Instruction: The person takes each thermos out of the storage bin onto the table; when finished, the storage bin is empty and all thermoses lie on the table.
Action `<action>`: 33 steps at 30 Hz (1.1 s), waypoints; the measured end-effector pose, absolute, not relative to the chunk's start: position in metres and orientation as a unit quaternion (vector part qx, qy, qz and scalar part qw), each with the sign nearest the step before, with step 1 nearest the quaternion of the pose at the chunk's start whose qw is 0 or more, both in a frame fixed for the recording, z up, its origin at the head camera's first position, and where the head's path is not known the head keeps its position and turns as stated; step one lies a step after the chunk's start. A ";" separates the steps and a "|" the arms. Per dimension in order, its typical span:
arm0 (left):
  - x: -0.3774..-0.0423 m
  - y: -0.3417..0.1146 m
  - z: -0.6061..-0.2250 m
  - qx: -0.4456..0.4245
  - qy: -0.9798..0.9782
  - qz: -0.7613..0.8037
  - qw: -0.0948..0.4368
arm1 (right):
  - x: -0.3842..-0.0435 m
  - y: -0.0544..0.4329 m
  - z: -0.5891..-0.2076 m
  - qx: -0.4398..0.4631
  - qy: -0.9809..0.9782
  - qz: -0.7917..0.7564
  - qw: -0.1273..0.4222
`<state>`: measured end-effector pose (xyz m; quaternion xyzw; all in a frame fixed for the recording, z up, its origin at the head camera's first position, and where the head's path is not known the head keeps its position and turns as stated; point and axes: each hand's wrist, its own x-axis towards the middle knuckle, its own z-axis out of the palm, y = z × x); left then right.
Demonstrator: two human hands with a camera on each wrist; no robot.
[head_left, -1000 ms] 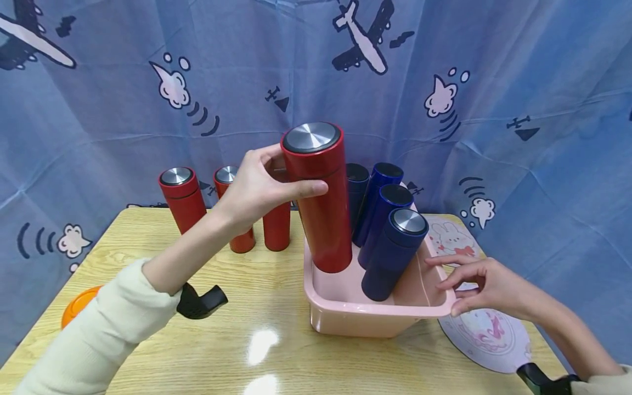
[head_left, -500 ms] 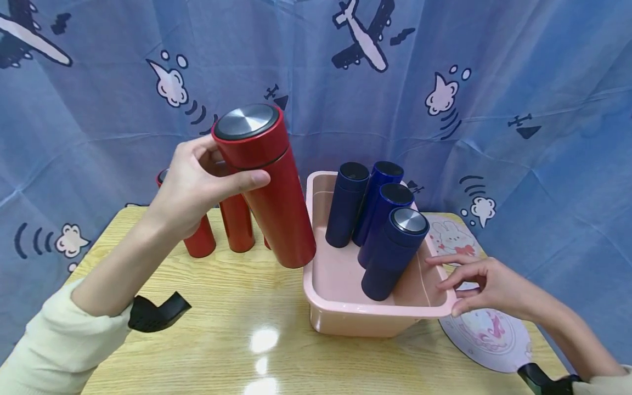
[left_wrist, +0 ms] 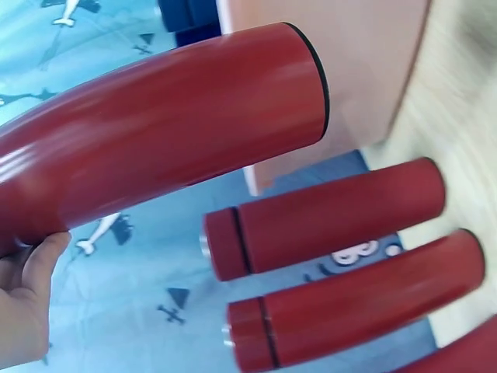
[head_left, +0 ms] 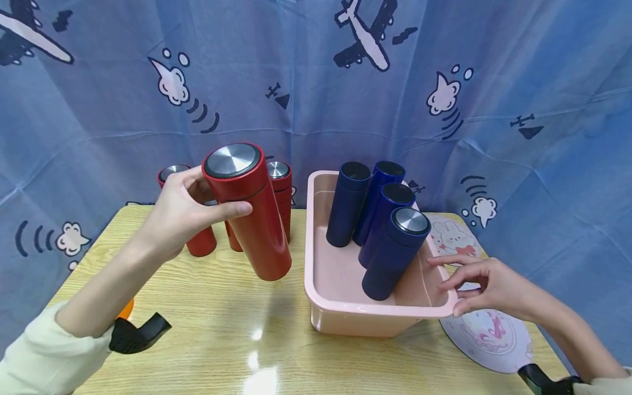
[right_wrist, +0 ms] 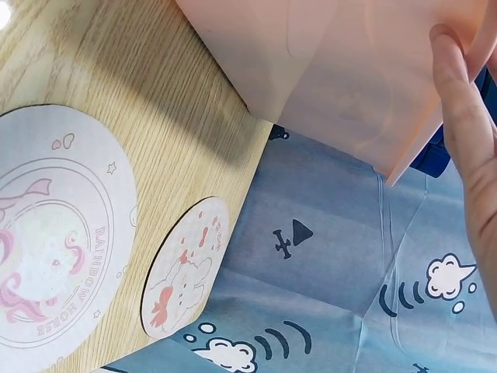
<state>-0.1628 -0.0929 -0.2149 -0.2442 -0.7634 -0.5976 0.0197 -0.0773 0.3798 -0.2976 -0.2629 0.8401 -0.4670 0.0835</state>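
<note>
My left hand (head_left: 180,211) grips a red thermos (head_left: 254,219) with a brushed-steel lid, thumb across its front. It hangs tilted above the table, left of the pink plastic bin (head_left: 340,321); its bare base shows in the left wrist view. Fingers and thumb of my right hand (head_left: 476,282) pinch the bin's right front rim. Inside the bin stand several blue thermoses (head_left: 387,263), leaning toward its right side, one with a steel lid. Three more red thermoses (left_wrist: 334,221) stand on the table behind my left hand, partly hidden by it in the head view.
Two round printed mats, a horse mat (right_wrist: 54,241) and a rabbit mat (right_wrist: 186,272), lie right of the bin. An orange object (head_left: 126,310) shows behind my left wrist. A blue airplane-print curtain (head_left: 316,82) hangs at the back of the wooden table (head_left: 207,329).
My left hand has carried the red thermos from over the bin leftward, out past its rim, then lowered it toward the table. The right hand stays at the rim.
</note>
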 end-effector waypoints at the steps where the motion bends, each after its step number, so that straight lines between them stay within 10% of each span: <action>1: -0.164 -0.093 -0.217 -0.242 -0.767 -0.595 0.012 | -0.077 0.380 -0.298 -0.263 0.840 -0.467 0.083; 33: -0.218 -0.098 -0.302 -0.229 -0.798 -0.542 -0.131 | -0.077 0.379 -0.298 -0.262 0.846 -0.458 0.075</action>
